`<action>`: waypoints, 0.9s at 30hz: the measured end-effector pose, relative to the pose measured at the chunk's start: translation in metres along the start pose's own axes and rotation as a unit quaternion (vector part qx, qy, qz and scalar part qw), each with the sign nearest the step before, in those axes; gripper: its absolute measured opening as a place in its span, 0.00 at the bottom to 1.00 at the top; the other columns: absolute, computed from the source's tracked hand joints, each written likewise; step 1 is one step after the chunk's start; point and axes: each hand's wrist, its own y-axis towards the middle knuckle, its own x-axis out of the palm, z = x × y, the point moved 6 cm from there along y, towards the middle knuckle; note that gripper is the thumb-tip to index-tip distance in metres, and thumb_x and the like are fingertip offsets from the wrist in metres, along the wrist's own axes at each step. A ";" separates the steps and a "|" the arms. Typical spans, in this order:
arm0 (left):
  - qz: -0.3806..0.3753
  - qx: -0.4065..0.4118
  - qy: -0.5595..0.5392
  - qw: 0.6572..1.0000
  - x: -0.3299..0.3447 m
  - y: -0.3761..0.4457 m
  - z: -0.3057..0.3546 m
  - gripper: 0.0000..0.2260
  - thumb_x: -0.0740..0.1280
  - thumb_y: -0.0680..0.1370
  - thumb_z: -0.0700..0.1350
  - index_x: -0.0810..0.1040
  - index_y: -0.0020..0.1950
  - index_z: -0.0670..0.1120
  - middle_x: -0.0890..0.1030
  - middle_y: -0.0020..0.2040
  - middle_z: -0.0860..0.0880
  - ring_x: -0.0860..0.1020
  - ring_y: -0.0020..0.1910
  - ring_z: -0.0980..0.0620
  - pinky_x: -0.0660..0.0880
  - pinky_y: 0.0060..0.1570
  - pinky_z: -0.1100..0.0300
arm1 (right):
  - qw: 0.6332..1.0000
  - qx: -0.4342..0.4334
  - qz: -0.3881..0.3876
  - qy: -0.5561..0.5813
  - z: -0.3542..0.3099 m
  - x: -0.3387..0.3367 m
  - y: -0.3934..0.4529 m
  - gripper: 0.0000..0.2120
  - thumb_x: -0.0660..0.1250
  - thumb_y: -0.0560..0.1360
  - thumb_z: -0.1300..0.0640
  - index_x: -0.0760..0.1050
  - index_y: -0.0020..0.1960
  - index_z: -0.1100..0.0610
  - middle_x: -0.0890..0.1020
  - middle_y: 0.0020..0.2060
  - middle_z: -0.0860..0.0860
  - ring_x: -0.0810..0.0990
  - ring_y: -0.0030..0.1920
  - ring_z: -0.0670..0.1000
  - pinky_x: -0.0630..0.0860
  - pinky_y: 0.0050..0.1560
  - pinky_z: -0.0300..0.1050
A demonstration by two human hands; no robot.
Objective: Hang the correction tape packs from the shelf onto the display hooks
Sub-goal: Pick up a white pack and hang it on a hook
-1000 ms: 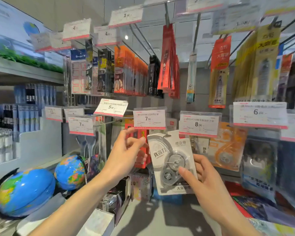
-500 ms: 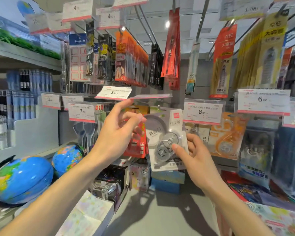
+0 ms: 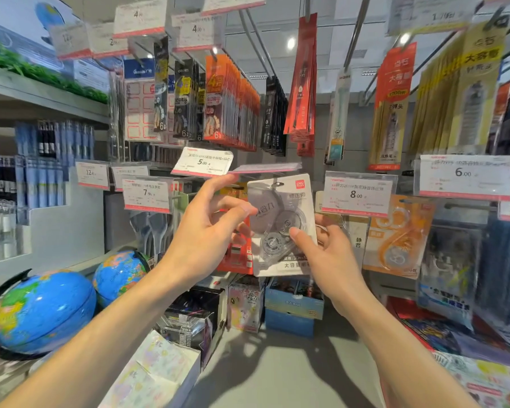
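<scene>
- The correction tape pack (image 3: 281,225) has come up from about chest height a second ago to sit right under the flipped-up price tag (image 3: 265,167), its hang hole at the top now close to where I judge the display hook to be (the hook tip itself I cannot make out behind the card).
- My right hand (image 3: 326,248) holds the pack, thumb on the clear blister front, the other fingers behind the card; that grip looks the same as in the earlier frames.
- My left hand (image 3: 209,228) has lifted that tag from hanging flat to lying level, and its forefinger sits under the tag's edge, thumb reaching toward the pack's left side; it clasps nothing.
- That clears the hook's end, so I judge the threading step is next: hole onto the tip, then slide back.
- Just beside it hang a red pack (image 3: 237,251) and an orange tape pack (image 3: 395,237); two globes (image 3: 42,313) sit on the shelf lower left.
</scene>
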 end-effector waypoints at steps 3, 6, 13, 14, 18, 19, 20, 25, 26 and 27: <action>-0.002 0.004 0.007 1.000 -0.001 -0.001 -0.001 0.18 0.70 0.79 0.41 0.72 0.64 0.59 0.86 0.47 0.45 0.83 0.36 0.52 0.81 0.35 0.58 | 1.000 0.006 0.010 0.001 0.002 0.001 0.002 0.21 0.73 0.77 0.43 0.72 0.66 0.46 0.87 0.50 0.39 0.85 0.47 0.34 0.78 0.40 0.31; 0.000 0.000 0.012 1.000 -0.002 -0.001 -0.003 0.18 0.69 0.81 0.39 0.72 0.63 0.60 0.86 0.46 0.47 0.83 0.36 0.52 0.81 0.36 0.58 | 1.000 0.017 0.021 0.012 0.011 0.002 0.002 0.22 0.73 0.77 0.45 0.72 0.67 0.48 0.87 0.52 0.42 0.87 0.52 0.42 0.80 0.50 0.42; -0.005 -0.027 0.017 0.999 0.000 -0.005 -0.026 0.17 0.69 0.75 0.48 0.73 0.61 0.62 0.86 0.47 0.46 0.83 0.38 0.52 0.82 0.38 0.56 | 1.000 0.020 0.018 -0.015 0.012 0.006 0.007 0.14 0.71 0.80 0.47 0.70 0.62 0.41 0.86 0.54 0.43 0.86 0.50 0.40 0.79 0.42 0.34; -0.003 -0.038 0.035 0.999 0.001 -0.006 -0.034 0.17 0.70 0.75 0.49 0.73 0.62 0.61 0.85 0.47 0.48 0.82 0.41 0.52 0.83 0.41 0.52 | 0.999 0.023 0.021 -0.018 0.012 0.005 0.006 0.12 0.71 0.80 0.47 0.70 0.58 0.40 0.85 0.53 0.43 0.84 0.49 0.39 0.76 0.40 0.33; 0.033 -0.055 0.169 0.984 0.005 -0.002 -0.070 0.25 0.70 0.78 0.56 0.69 0.74 0.55 0.79 0.59 0.59 0.78 0.58 0.64 0.75 0.58 0.62 | 0.998 0.012 0.039 -0.039 0.014 0.008 0.003 0.09 0.68 0.81 0.46 0.69 0.56 0.39 0.80 0.52 0.38 0.80 0.52 0.33 0.71 0.41 0.27; 0.028 -0.062 0.186 0.980 0.009 0.002 -0.077 0.27 0.69 0.79 0.56 0.66 0.76 0.55 0.78 0.62 0.59 0.77 0.60 0.65 0.72 0.58 0.68 | 0.999 0.006 0.038 -0.035 0.014 0.011 0.003 0.09 0.68 0.82 0.48 0.69 0.54 0.36 0.80 0.53 0.37 0.80 0.51 0.31 0.73 0.41 0.26; 0.018 -0.071 0.181 0.981 0.015 0.007 -0.084 0.28 0.69 0.79 0.55 0.63 0.78 0.56 0.77 0.63 0.58 0.77 0.60 0.65 0.72 0.56 0.71 | 0.999 0.001 0.038 -0.035 0.015 0.013 0.005 0.12 0.68 0.82 0.49 0.68 0.53 0.33 0.81 0.54 0.36 0.80 0.49 0.30 0.74 0.42 0.26; -0.023 -0.070 0.137 0.988 0.041 0.029 -0.112 0.36 0.70 0.77 0.62 0.53 0.80 0.64 0.82 0.60 0.65 0.83 0.54 0.64 0.77 0.59 0.56 | 0.994 -0.021 0.053 -0.088 0.017 0.018 0.014 0.27 0.65 0.84 0.46 0.58 0.78 0.35 0.83 0.50 0.31 0.84 0.55 0.37 0.79 0.52 0.32; -0.020 -0.075 0.132 0.988 0.042 0.032 -0.118 0.37 0.70 0.76 0.65 0.53 0.79 0.67 0.82 0.62 0.65 0.84 0.49 0.65 0.76 0.54 0.58 | 0.993 -0.027 0.056 -0.100 0.017 0.019 0.015 0.29 0.64 0.84 0.45 0.55 0.81 0.37 0.82 0.59 0.32 0.81 0.66 0.43 0.79 0.58 0.36; -0.016 -0.086 0.129 0.988 0.042 0.033 -0.125 0.37 0.69 0.75 0.68 0.53 0.78 0.69 0.82 0.64 0.62 0.86 0.44 0.63 0.76 0.50 0.60 | 0.991 -0.034 0.061 -0.112 0.018 0.019 0.016 0.30 0.63 0.84 0.44 0.53 0.82 0.37 0.78 0.69 0.36 0.77 0.71 0.44 0.75 0.65 0.40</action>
